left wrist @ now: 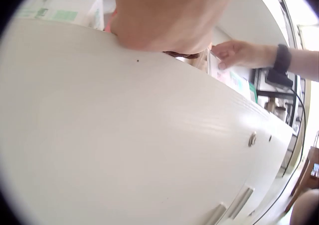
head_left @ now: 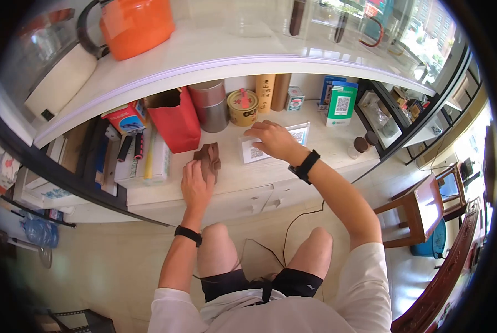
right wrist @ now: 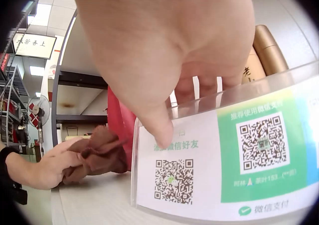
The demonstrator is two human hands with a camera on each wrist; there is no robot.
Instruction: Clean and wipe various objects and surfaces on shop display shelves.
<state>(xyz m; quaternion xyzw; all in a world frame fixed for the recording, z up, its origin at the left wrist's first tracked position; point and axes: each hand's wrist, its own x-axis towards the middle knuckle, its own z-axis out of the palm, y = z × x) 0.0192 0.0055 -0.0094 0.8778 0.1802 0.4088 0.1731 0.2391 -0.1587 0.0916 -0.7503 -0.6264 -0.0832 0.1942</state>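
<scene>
My left hand (head_left: pixel 197 186) holds a crumpled brown cloth (head_left: pixel 209 158) at the front of the white shelf. In the right wrist view the cloth (right wrist: pixel 102 155) bunches up around the fingers. With my right hand (head_left: pixel 277 143) I pinch the top edge of a clear acrylic sign holder (head_left: pixel 254 155), thumb on its front and fingers behind. Printed QR codes on white and green show through the holder (right wrist: pixel 204 185). From the left wrist, the back of the left hand (left wrist: pixel 169 21) hides most of the cloth.
A red paper bag (head_left: pixel 176 122), a metal canister (head_left: pixel 210 105), a yellow tin (head_left: pixel 243 111) and a green QR stand (head_left: pixel 341 105) stand along the shelf. Above them, the upper shelf (head_left: pixel 220 64) juts forward. Small lidded jars (head_left: pixel 359 145) sit at the right end.
</scene>
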